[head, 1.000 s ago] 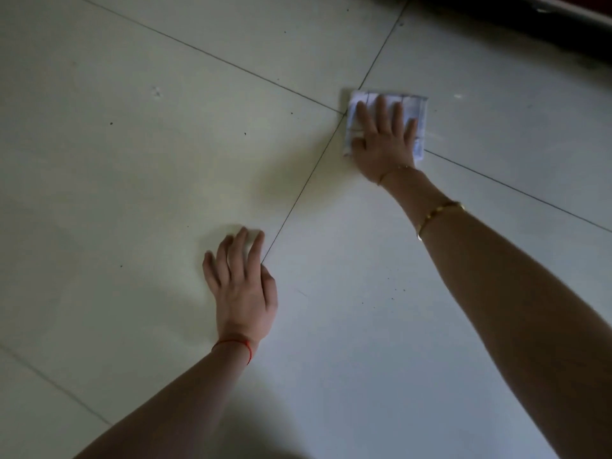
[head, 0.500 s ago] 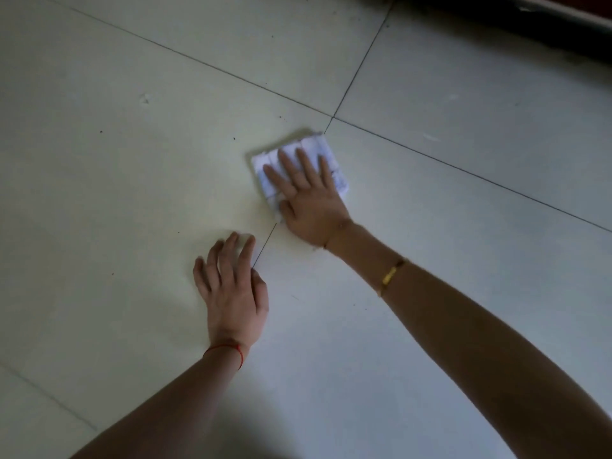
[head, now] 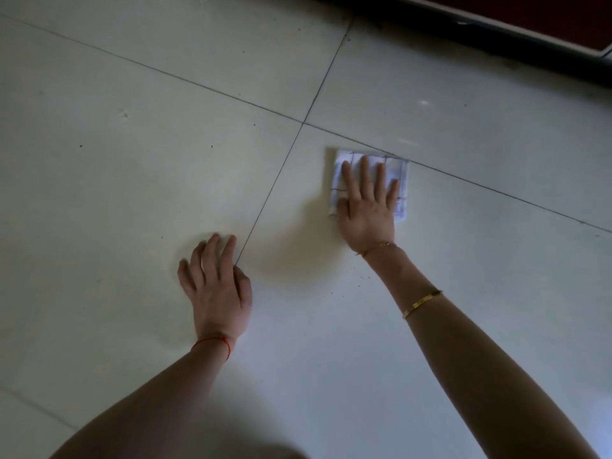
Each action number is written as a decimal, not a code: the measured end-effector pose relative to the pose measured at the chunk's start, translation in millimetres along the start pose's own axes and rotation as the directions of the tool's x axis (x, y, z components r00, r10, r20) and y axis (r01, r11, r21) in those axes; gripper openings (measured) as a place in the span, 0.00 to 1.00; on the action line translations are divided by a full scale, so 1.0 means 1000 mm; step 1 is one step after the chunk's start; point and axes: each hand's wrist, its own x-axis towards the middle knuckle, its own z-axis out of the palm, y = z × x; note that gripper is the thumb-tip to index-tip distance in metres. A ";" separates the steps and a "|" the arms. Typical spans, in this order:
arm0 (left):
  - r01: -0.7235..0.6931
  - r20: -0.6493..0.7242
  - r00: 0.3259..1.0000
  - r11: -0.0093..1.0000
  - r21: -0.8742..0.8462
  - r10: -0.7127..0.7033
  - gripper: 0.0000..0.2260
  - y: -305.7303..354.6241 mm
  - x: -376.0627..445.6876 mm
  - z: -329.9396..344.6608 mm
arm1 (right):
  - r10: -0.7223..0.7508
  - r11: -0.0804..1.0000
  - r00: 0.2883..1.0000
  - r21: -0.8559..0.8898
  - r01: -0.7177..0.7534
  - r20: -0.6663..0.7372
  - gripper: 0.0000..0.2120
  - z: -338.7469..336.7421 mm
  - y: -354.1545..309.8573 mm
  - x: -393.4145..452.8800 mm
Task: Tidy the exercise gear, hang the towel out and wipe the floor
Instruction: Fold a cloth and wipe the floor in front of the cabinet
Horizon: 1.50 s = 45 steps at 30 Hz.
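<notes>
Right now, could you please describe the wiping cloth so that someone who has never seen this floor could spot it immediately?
Find where the dark grout lines cross on the pale tiled floor, then look just right of and below that crossing. There the right hand presses flat on a small folded cloth. It is white with thin dark grid lines, the only fabric on the floor; the left hand rests on bare tile.

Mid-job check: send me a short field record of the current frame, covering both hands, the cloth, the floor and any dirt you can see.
right hand: flat, fingers straight, pressing on the cloth
cloth: folded white, thin grid lines, lying by a tile joint
left hand: bare, braced on the floor, holds nothing
floor: pale tiles, dark grout lines
dirt: small dark specks near the right wrist
wrists: gold bangle right, red string left
</notes>
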 end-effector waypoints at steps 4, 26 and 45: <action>-0.017 -0.027 0.999 1.000 -0.002 0.017 0.23 -0.001 -0.001 0.001 | -0.228 0.974 0.974 0.021 0.227 0.018 0.28 0.017 -0.032 -0.062; -0.084 0.046 0.996 0.995 0.049 0.082 0.25 0.019 -0.010 0.000 | 0.197 0.980 0.979 0.021 -0.198 0.045 0.32 -0.010 0.036 -0.149; -0.475 0.161 0.861 0.876 -0.078 0.482 0.22 0.124 -0.041 0.004 | 0.295 0.955 0.955 0.021 -0.294 -0.026 0.28 -0.015 0.084 -0.277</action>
